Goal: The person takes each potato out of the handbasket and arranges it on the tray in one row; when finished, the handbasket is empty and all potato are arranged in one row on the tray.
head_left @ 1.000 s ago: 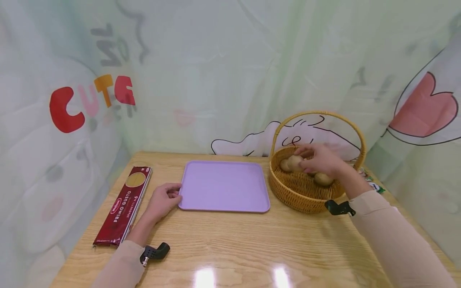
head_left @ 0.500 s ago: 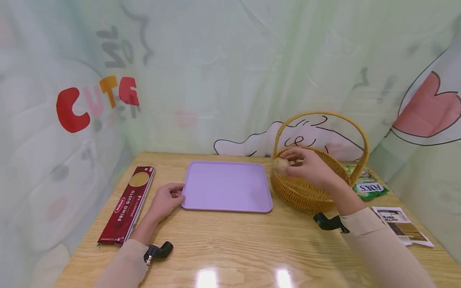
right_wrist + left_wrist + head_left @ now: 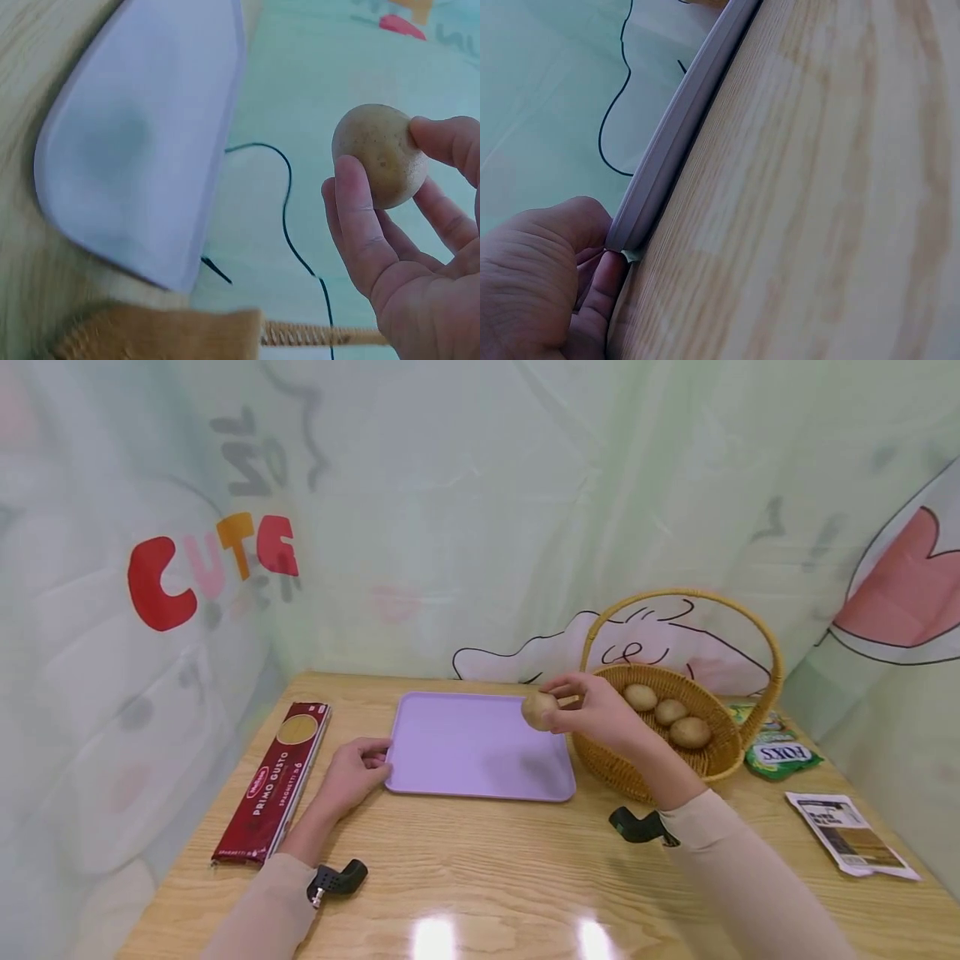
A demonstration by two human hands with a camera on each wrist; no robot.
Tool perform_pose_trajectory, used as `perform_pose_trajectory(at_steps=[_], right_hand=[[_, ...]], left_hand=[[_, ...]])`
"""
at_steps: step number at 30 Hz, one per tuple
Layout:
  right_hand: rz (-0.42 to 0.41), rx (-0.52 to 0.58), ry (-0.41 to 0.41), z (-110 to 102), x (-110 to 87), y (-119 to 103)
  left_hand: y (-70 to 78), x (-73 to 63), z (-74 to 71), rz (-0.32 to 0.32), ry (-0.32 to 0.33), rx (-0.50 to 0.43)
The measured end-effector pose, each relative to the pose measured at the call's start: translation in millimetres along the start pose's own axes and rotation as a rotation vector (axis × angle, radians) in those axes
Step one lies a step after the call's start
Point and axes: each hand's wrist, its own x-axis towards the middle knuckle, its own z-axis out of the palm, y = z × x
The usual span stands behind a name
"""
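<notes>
My right hand pinches a potato between thumb and fingertips, held above the right end of a purple tray. In the right wrist view the round potato sits clear of the tray. My left hand grips the tray's left edge. The left wrist view has the thumb of the left hand against the tray rim and a finger beneath the corner. Several potatoes, one of them a potato at the front, lie in a wicker basket right of the tray.
A red spaghetti packet lies left of the left hand. Behind the basket's right side is a green FOX'S bag, with a white and brown packet nearer. The basket's tall handle arches up. A printed curtain hangs behind the table.
My right hand has lifted the potato out of the basket and carried it left over the tray. The left hand stays on the tray edge. The view has shifted slightly right.
</notes>
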Motion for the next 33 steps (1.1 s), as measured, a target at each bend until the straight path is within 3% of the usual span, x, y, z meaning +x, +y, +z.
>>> perform_pose_trajectory(at_steps=[21,33], right_hand=[[0.061,0.156,0.012,56.8,47.5,17.0],[0.107,0.217,0.068,90.3,72.6,25.3]], left_hand=[[8.8,-5.0,11.1,0.015,0.010,0.005],[9.3,-8.1,15.5,0.016,0.021,-0.012]])
